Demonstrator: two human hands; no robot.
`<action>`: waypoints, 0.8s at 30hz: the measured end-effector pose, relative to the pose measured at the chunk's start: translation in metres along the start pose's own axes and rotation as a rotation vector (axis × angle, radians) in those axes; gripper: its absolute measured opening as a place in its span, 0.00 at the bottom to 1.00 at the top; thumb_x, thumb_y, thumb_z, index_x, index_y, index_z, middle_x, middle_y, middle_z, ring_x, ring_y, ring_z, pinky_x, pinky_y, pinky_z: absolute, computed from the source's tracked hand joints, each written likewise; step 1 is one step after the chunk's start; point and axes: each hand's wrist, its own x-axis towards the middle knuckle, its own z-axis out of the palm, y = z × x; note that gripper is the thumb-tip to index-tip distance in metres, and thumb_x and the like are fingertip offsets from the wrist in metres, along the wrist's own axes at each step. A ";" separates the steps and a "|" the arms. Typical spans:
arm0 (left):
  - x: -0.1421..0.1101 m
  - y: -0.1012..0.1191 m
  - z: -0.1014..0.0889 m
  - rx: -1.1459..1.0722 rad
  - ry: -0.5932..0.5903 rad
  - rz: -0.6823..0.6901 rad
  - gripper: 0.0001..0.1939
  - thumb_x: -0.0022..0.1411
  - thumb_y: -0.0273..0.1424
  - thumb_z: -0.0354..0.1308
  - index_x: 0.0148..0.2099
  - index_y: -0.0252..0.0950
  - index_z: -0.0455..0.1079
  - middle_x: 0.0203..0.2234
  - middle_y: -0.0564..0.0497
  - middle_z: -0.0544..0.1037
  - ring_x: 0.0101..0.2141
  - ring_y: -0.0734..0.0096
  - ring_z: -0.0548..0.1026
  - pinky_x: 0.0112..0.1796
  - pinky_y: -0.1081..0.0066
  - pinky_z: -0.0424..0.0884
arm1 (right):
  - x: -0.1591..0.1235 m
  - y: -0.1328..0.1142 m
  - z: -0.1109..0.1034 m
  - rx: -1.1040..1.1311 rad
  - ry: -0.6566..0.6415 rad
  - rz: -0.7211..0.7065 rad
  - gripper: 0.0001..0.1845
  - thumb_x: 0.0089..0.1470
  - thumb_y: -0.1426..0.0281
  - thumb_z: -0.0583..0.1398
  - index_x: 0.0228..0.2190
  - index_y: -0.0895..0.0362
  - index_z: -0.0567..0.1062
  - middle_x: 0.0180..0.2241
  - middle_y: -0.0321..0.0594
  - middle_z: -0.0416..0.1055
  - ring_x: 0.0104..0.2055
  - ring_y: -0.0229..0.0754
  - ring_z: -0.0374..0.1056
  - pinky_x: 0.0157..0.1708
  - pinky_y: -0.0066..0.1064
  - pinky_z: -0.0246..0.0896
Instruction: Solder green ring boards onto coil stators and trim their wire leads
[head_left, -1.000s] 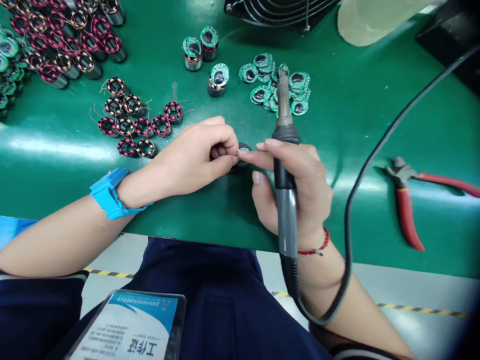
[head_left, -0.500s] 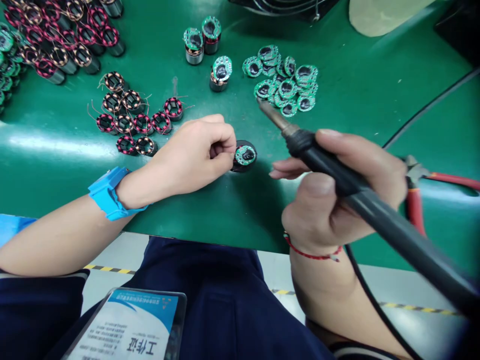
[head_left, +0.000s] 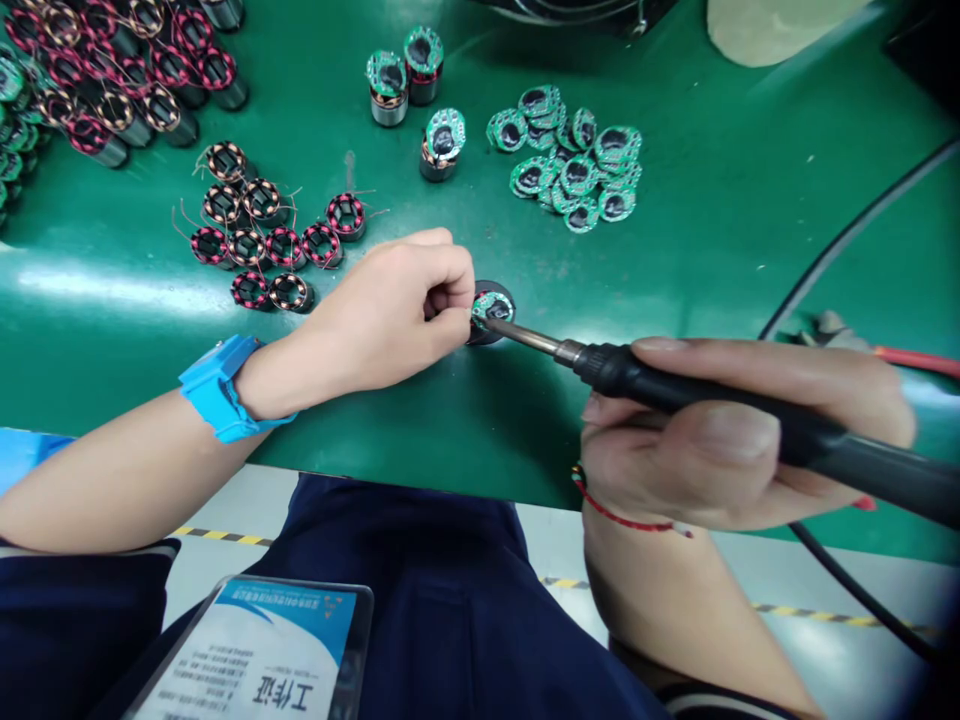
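A round green circuit board [head_left: 491,303] with a black blob sits on a dark round base, in front of me on the bench. My left hand [head_left: 397,312] is pinched closed at the board's left edge; whatever lies between its fingertips is hidden. A soldering iron [head_left: 616,372] is gripped by my right hand [head_left: 739,450], fingers wrapped round its black handle. The iron slants in from the right, its metal tip at the board's lower middle, close to my left fingertips. I cannot tell whether the tip touches the board.
Wound motor coils [head_left: 247,245] stand left of my left hand, with many more [head_left: 112,75] at the far left. Loose round boards [head_left: 577,175] lie in a pile behind. Three coils topped with boards [head_left: 442,140] stand nearby. Red-handled pliers [head_left: 919,360] and a black cable [head_left: 847,230] are right.
My right hand has lowered the soldering iron, bringing its tip down and left from near the board pile to the circuit board. My left hand stays almost still.
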 end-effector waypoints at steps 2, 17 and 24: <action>0.000 0.000 0.000 0.000 0.002 -0.003 0.08 0.55 0.20 0.56 0.26 0.34 0.68 0.24 0.53 0.68 0.25 0.76 0.67 0.28 0.73 0.64 | 0.000 0.000 0.001 -0.009 -0.002 0.008 0.16 0.62 0.58 0.58 0.41 0.54 0.80 0.24 0.33 0.71 0.19 0.29 0.68 0.16 0.26 0.66; 0.001 0.002 0.000 0.010 -0.011 -0.005 0.08 0.53 0.18 0.54 0.26 0.35 0.66 0.24 0.53 0.68 0.26 0.76 0.67 0.29 0.72 0.63 | 0.009 0.005 0.009 -0.127 -0.130 -0.062 0.20 0.65 0.65 0.54 0.56 0.38 0.67 0.37 0.30 0.77 0.33 0.39 0.78 0.36 0.36 0.77; 0.000 0.001 0.000 0.044 -0.013 0.039 0.08 0.56 0.20 0.53 0.26 0.35 0.64 0.24 0.54 0.66 0.27 0.75 0.67 0.31 0.70 0.65 | 0.012 0.009 0.015 -0.269 -0.580 -0.031 0.31 0.58 0.78 0.56 0.59 0.45 0.59 0.54 0.36 0.72 0.57 0.46 0.68 0.54 0.47 0.68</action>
